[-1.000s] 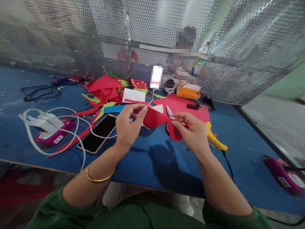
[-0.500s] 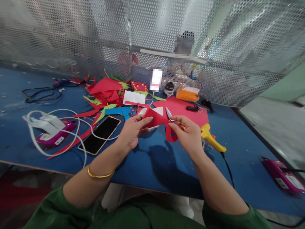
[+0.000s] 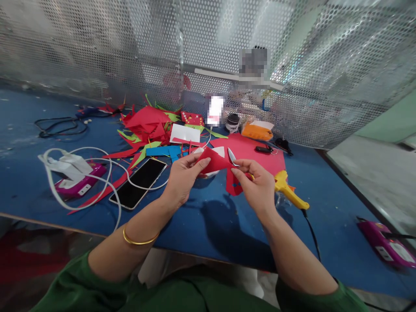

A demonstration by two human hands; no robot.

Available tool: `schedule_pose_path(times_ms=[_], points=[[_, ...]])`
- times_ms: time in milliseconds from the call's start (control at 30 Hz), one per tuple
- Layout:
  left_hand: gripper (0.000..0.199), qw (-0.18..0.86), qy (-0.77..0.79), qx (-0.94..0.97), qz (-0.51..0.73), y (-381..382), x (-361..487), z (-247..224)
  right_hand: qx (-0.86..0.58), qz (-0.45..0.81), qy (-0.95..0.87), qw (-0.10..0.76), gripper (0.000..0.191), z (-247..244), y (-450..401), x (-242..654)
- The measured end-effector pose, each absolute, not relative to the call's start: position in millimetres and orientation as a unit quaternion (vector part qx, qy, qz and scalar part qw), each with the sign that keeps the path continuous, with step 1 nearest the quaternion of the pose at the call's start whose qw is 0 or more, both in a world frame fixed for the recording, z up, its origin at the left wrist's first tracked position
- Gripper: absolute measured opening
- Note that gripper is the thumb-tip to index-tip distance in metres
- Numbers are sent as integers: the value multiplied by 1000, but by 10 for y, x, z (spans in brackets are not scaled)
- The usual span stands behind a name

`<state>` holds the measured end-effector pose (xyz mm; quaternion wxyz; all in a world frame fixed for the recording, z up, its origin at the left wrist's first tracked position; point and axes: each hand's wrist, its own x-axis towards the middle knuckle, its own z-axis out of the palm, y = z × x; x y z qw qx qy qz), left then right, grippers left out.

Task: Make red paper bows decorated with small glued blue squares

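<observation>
Between my hands, just above the table, stretches a piece of red paper [image 3: 214,161]. My left hand [image 3: 182,180] is closed on its left part, thumb on top. My right hand [image 3: 256,184] pinches the right end, where a red flap [image 3: 233,184] hangs down. From the right fingers a pair of scissors [image 3: 232,156] points up and away, its metal blades showing and its handles mostly hidden by the hand. A white piece shows behind the red paper; I cannot tell what it is.
A yellow glue gun [image 3: 289,190] with a black cord lies right of my right hand. Beyond are a large red sheet [image 3: 253,145], an orange packet [image 3: 258,130] and paper scraps [image 3: 149,121]. A dark phone [image 3: 139,184], white cables and a purple power strip [image 3: 78,184] lie left.
The whole view has shifted slightly. Both hands keep their hold on the red paper, which is tilted a little differently; the scissors stay in the right hand.
</observation>
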<state>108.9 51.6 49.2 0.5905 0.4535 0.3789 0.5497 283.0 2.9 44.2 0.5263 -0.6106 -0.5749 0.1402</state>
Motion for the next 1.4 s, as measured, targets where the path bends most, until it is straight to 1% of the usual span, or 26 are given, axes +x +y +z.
schedule_pose_path(times_ms=[67,167,233,300,367,433,500,567,600,667,733,900,1033,1100,1167,1267,1333,1400], points=[[41,595,371,462,543,503,1095,509,-610,153,-564,535,21,440,40,2819],[49,596,373,467,537,501,1093,519,-610,172,-578,514,24,469,55,2842],[41,602,374,461,533,515,1082,513,-612,155,-603,488,29,534,26,2920],[30,617,376,449,526,534,1066,505,-631,66,-626,453,34,625,-53,3073],[24,636,377,435,514,550,1050,504,-685,-69,-632,356,38,703,-176,3301],[20,651,380,423,503,559,1040,511,-749,-155,-609,211,38,728,-311,3573],[18,661,382,418,493,561,1035,519,-782,-156,-600,67,41,686,-427,3837],[19,666,381,417,487,561,1034,523,-796,-126,-591,-43,38,596,-504,4039],[20,668,380,418,484,562,1035,521,-792,-107,-596,-82,36,545,-527,4108],[21,670,380,422,478,565,1036,516,-793,-88,-592,-112,34,452,-546,4185],[21,671,382,425,472,570,1038,509,-802,-81,-580,-116,34,392,-542,4202],[18,666,392,429,468,586,1044,494,-812,-112,-565,-95,44,375,-493,4174],[22,669,381,430,471,594,1044,474,-793,-90,-593,-108,39,365,-448,4162],[23,668,382,431,471,593,1042,469,-795,-101,-591,-93,38,336,-440,4172],[24,667,383,436,467,588,1040,469,-797,-119,-589,-53,37,310,-457,4205],[24,665,385,444,461,572,1042,474,-794,-143,-590,38,32,328,-537,4264],[22,662,386,447,461,557,1049,477,-779,-142,-598,119,25,391,-610,4244],[20,661,387,449,459,538,1060,481,-777,-144,-567,233,23,478,-670,4123]])
